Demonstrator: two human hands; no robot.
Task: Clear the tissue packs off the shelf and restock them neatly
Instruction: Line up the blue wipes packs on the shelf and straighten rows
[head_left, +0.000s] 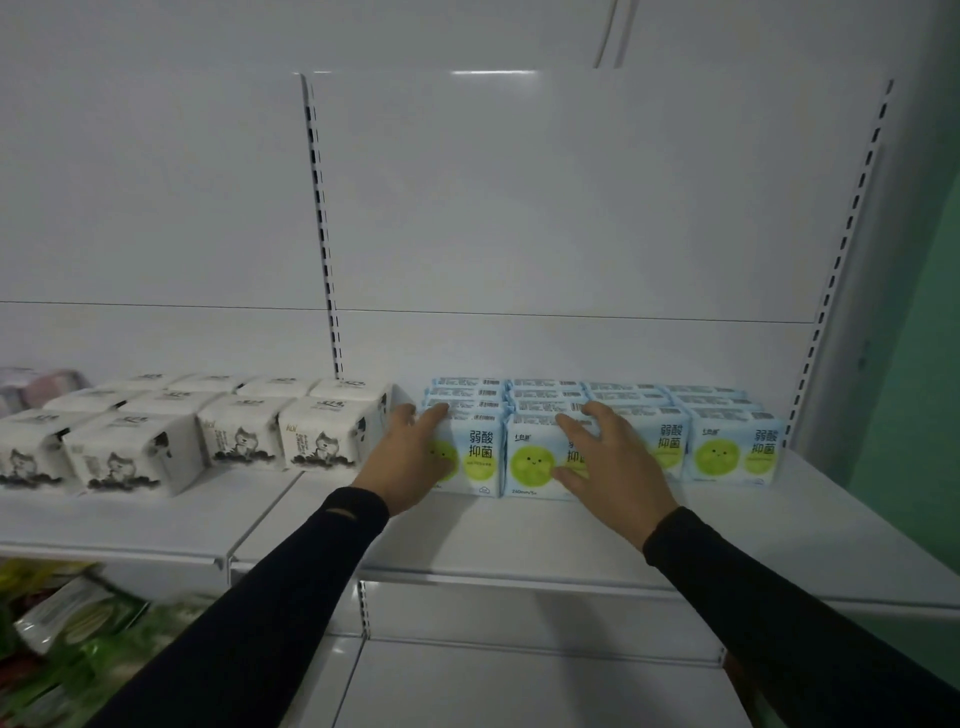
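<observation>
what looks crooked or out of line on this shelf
Little stands out. The blue tissue packs stand in straight rows, fronts flush, with the left hand and right hand on the front ones. The white tissue packs beside them sit slightly turned, their front row less even. Nothing looks spilled or torn.

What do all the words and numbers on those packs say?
"弱酸抑菌": front of the pale blue tissue packs with green smiley circles.
"240mm/5": bottom edge of the front blue pack.
"koi": side of the white packs with an ink cat drawing.
Barcode labels on pack tops, the small brand mark: too blurred to read.
</observation>
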